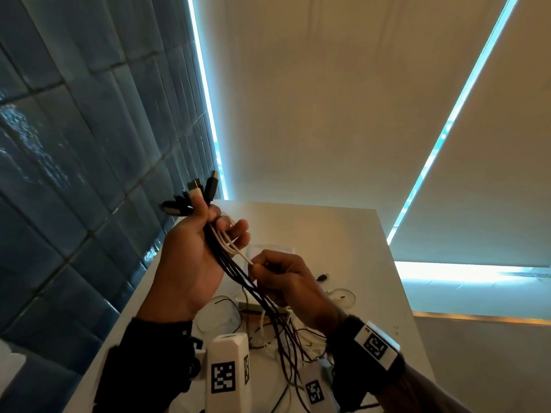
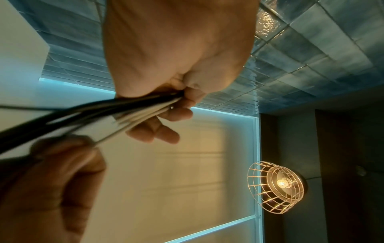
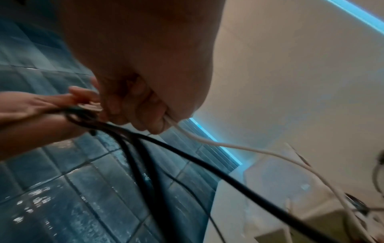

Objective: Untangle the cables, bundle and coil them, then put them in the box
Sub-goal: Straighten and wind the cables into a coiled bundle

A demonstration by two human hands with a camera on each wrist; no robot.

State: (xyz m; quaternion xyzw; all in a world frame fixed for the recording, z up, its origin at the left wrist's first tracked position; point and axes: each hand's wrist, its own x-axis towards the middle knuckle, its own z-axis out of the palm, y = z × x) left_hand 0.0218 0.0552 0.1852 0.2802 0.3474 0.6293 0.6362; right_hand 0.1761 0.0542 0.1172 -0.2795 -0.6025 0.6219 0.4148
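Note:
My left hand (image 1: 202,231) is raised above the table and grips a bundle of black and white cables (image 1: 235,269) near their ends; black plugs (image 1: 205,189) stick out above the thumb. In the left wrist view the same bundle (image 2: 124,108) runs out of the fist to the left. Just below and to the right, my right hand (image 1: 268,269) pinches one white cable (image 1: 243,254) of the bundle. The right wrist view shows that white cable (image 3: 218,144) leaving the right fingers (image 3: 153,121), with black cables (image 3: 145,148) hanging beside it. Loose cable loops (image 1: 286,341) trail down onto the white table (image 1: 343,234).
A small olive box-like object (image 1: 250,307) lies under the hanging cables, partly hidden. A blue tiled wall (image 1: 74,174) stands on the left and a beige blind (image 1: 328,99) behind the table. A wire-cage lamp (image 2: 276,185) glows overhead. Wrist-worn cameras with markers (image 1: 226,374) sit low in view.

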